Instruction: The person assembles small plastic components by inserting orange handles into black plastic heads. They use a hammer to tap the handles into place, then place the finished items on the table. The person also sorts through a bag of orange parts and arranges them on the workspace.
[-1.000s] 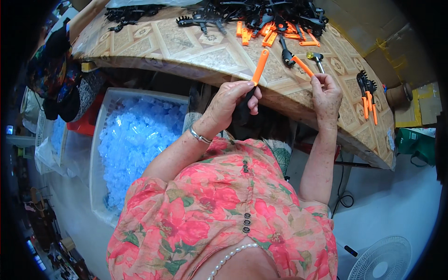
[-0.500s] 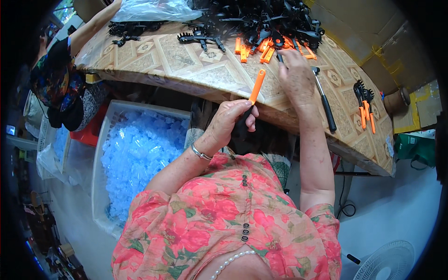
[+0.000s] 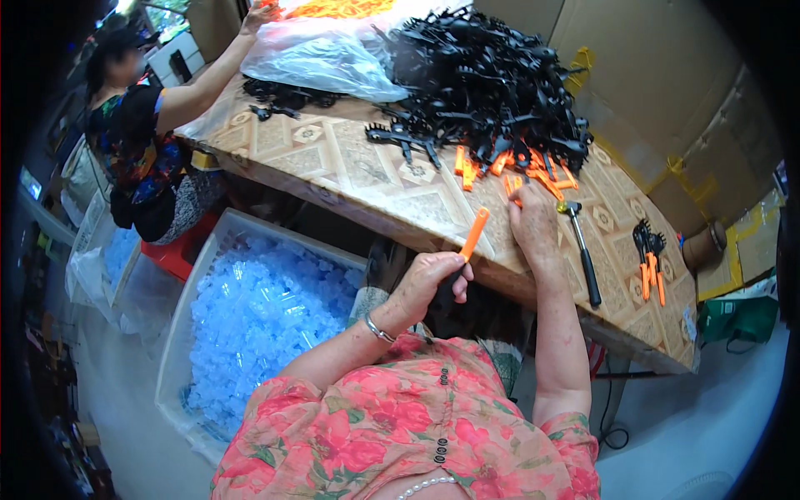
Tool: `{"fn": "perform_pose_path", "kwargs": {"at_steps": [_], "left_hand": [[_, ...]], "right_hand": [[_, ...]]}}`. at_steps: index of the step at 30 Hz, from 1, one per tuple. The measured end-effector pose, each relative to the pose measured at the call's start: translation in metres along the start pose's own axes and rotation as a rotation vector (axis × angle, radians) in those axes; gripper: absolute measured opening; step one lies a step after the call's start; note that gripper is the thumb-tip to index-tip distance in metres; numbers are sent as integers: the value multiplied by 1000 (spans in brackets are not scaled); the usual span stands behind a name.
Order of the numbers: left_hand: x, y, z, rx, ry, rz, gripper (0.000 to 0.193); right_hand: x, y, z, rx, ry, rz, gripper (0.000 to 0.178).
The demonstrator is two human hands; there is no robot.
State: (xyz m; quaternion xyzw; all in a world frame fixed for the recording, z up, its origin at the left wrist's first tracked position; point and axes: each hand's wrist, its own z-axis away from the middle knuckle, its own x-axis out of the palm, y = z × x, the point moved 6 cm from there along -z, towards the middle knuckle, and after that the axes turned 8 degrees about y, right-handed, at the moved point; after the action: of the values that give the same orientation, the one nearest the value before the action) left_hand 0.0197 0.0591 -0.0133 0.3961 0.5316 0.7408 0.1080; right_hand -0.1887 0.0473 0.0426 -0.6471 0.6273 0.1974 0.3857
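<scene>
My left hand [image 3: 433, 283] is closed around the black end of a kitchen utensil, just off the table's front edge. Its orange handle [image 3: 476, 233] sticks up from the fist; the utensil's head is mostly hidden by my fingers. My right hand [image 3: 536, 223] reaches over the tabletop, its fingertips pinched on an orange handle [image 3: 512, 185]. Just beyond lie several loose orange handles [image 3: 467, 173], along the front of a big heap of black utensil heads [image 3: 492, 92]. A hammer [image 3: 585, 258] with a black grip lies right of my right hand.
Two orange-handled utensils [image 3: 651, 267] lie at the table's right. A white crate [image 3: 179, 333] of bluish translucent pieces stands left below the table [image 3: 333, 158]. At the far left another person [image 3: 137, 125] reaches toward orange pieces [image 3: 342, 8] on plastic sheeting. Cardboard [image 3: 658, 92] walls the back right.
The view has tilted up, showing more of the heap and the other person. My right hand has drawn slightly back from the loose handles with an orange handle at its fingertips. My left keeps its hold.
</scene>
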Motion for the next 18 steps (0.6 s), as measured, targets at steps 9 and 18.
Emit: {"fn": "perform_pose_path", "kwargs": {"at_steps": [9,18], "left_hand": [[9,4,5,9,-28,-10,32],[8,-1,-1,-2,-9,-68,33]], "right_hand": [[-11,8,18,39,90,-102,19],[-22,13,18,60,266,-199,10]]}}
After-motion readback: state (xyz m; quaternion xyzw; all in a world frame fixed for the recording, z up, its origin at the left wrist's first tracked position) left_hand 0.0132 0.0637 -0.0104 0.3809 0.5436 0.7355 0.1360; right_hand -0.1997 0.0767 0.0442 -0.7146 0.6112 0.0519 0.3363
